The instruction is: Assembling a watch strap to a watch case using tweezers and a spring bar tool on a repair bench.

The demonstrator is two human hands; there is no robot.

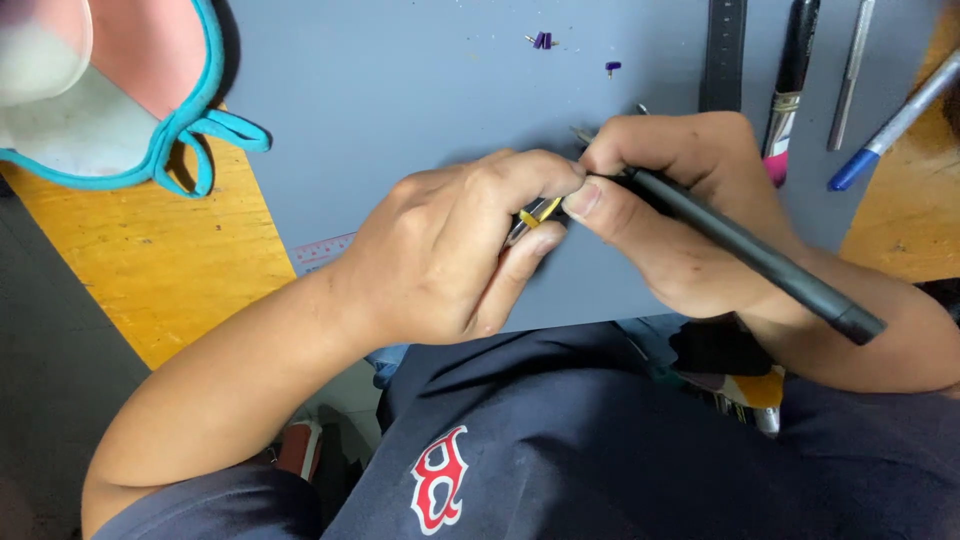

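Observation:
My left hand (450, 245) is closed around a small part with a yellow and dark body (537, 214), pinched between thumb and fingers; most of it is hidden. My right hand (680, 205) holds a long black pen-like tool (760, 258), its thin metal tip (582, 133) poking out past my fingers near the small part. Both hands meet over a grey mat (400, 90) on a yellow wooden table (170, 260).
Two tiny purple parts (543, 41) lie on the mat at the back. A black strap (724, 50), a brush (792, 70), a metal rod (852, 70) and a blue pen (895, 125) lie at the back right. A pink and white cloth with teal trim (100, 90) is at the back left.

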